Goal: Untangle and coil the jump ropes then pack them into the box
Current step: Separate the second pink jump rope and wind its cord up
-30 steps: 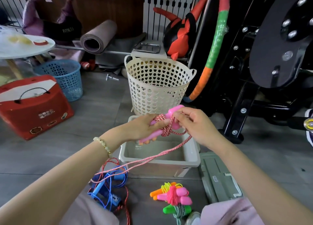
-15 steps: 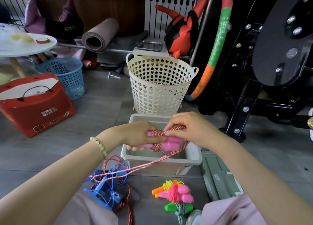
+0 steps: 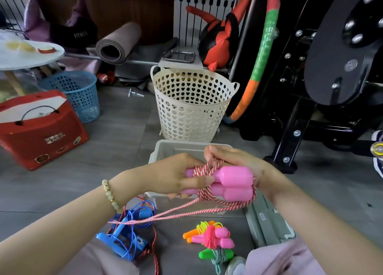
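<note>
Left hand (image 3: 172,175) and right hand (image 3: 250,162) hold 2 pink handles (image 3: 234,179).

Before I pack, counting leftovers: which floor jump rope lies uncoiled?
The blue rope, loosely tangled; orange, pink and green ones are wound round their handles.

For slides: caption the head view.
Left hand grips rope-wrapped pink plastic handles; right hand pinches red-white twisted rope over pale plastic box.

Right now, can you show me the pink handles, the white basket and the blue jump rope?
pink handles (image 3: 234,176), head view, middle of the upper handle.
white basket (image 3: 192,113), head view, its front wall.
blue jump rope (image 3: 119,232), head view, its blue handle.
</note>
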A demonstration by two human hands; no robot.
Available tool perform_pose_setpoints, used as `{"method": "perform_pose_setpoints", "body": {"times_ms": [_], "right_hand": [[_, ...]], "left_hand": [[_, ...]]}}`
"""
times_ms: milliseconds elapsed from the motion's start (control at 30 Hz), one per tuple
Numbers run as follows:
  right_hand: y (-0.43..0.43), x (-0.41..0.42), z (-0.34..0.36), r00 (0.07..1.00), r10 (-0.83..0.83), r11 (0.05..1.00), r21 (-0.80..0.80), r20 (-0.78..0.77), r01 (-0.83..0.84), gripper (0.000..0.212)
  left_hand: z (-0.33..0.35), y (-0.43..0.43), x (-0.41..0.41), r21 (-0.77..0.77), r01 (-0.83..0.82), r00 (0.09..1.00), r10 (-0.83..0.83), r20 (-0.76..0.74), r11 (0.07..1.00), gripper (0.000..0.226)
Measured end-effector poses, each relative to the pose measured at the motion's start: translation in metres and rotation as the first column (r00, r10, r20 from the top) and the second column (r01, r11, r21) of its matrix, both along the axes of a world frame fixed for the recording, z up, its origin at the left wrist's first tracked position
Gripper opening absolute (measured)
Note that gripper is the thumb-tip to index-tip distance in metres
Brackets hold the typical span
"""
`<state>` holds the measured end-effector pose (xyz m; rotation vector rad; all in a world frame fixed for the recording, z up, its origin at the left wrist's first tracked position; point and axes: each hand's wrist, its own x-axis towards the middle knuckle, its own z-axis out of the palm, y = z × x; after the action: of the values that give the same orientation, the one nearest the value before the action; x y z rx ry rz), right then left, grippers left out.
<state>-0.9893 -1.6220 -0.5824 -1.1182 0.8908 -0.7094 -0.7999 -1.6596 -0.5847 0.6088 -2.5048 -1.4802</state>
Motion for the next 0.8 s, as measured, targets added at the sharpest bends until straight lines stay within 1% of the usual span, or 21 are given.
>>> {"method": "perform_pose_setpoints", "body": {"times_ms": [67, 133, 233, 333, 400, 500, 533, 600, 667, 733, 767, 800], "right_hand": [[0.001, -0.002, 0.004, 0.995, -0.063, 0.998, 0.034, 0.076, 0.061, 0.041], [0.001, -0.002, 0.01, 0.988, -0.09, 0.994, 0.073, 0.127, 0.081, 0.051], [-0.002, -0.003, 0.015, 0.987, -0.04, 0.999, 0.015, 0.152, 0.039, 0.069], [-0.004, -0.006, 0.014, 0.988, -0.022, 0.999, -0.037, 0.156, 0.028, 0.078], [-0.005, -0.01, 0.01, 0.981, -0.038, 0.999, -0.023, 0.191, 0.043, 0.081], [-0.007, -0.012, 0.007, 0.962, -0.061, 0.998, 0.043, 0.265, 0.051, 0.089], [-0.008, -0.011, 0.005, 0.964, -0.048, 0.998, 0.04, 0.261, 0.039, 0.09], [-0.01, -0.005, 0.002, 0.975, -0.008, 1.0, -0.015, 0.223, 0.011, 0.084], [-0.009, 0.003, -0.001, 0.989, -0.006, 0.996, -0.091, 0.148, 0.019, 0.083], [-0.007, 0.005, -0.004, 0.997, -0.062, 0.985, -0.16, 0.035, 0.067, 0.084], [-0.005, 0.007, -0.003, 0.995, -0.093, 0.975, -0.206, -0.027, 0.085, 0.075], [-0.003, 0.008, -0.004, 0.989, -0.117, 0.963, -0.252, -0.088, 0.092, 0.06]], "left_hand": [[0.001, -0.002, 0.004, 0.063, -0.018, 0.998, 0.022, -0.058, 0.998, 0.037], [-0.001, -0.005, 0.006, 0.107, -0.052, 0.995, 0.06, -0.074, 0.993, 0.038], [-0.002, -0.009, 0.005, 0.166, -0.11, 0.991, 0.121, -0.06, 0.98, 0.041], [-0.003, -0.009, 0.003, 0.227, -0.14, 0.984, 0.161, -0.077, 0.964, 0.037], [-0.002, -0.011, 0.003, 0.303, -0.164, 0.972, 0.206, -0.115, 0.939, 0.041], [0.003, -0.017, 0.002, 0.448, -0.211, 0.929, 0.322, -0.185, 0.869, 0.053], [0.006, -0.019, 0.002, 0.491, -0.231, 0.913, 0.362, -0.19, 0.84, 0.054], [0.01, -0.02, -0.001, 0.558, -0.272, 0.884, 0.433, -0.177, 0.784, 0.051], [0.012, -0.02, -0.005, 0.603, -0.31, 0.86, 0.487, -0.151, 0.735, 0.054], [0.012, -0.02, -0.007, 0.629, -0.331, 0.838, 0.526, -0.146, 0.703, 0.054], [0.011, -0.021, -0.008, 0.64, -0.333, 0.828, 0.539, -0.154, 0.693, 0.052], [0.01, -0.022, -0.008, 0.648, -0.331, 0.82, 0.548, -0.162, 0.686, 0.049]]}}
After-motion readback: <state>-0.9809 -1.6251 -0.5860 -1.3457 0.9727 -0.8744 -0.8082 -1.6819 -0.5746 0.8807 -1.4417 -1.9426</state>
